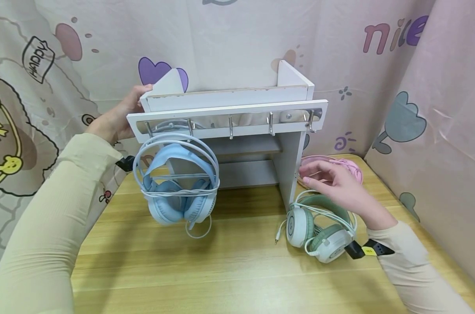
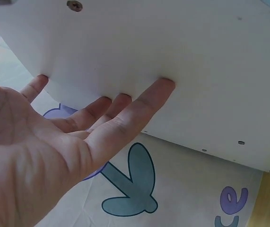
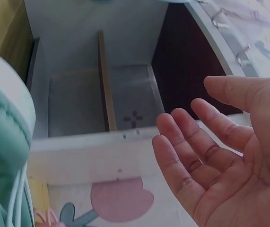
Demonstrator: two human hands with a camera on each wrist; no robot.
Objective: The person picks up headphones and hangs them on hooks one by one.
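When judged from the right grip (image 1: pixel 341 187), slack and holding nothing, find the green-and-white headphones (image 1: pixel 325 235) just below on the bench (image 1: pixel 221 270), headband away under the palm, cups on the near side, long axis unclear; far closer to this grip than the left. Just left of its fingertips, note the white rack (image 1: pixel 243 146), contact impossible to tell. Just beyond, see a pink item (image 1: pixel 353 168), partly hidden. Well leftward, find blue headphones (image 1: pixel 168 203) hanging on the rack's front; farthest, the left grip (image 1: pixel 121 111), straight-fingered against its outer side.
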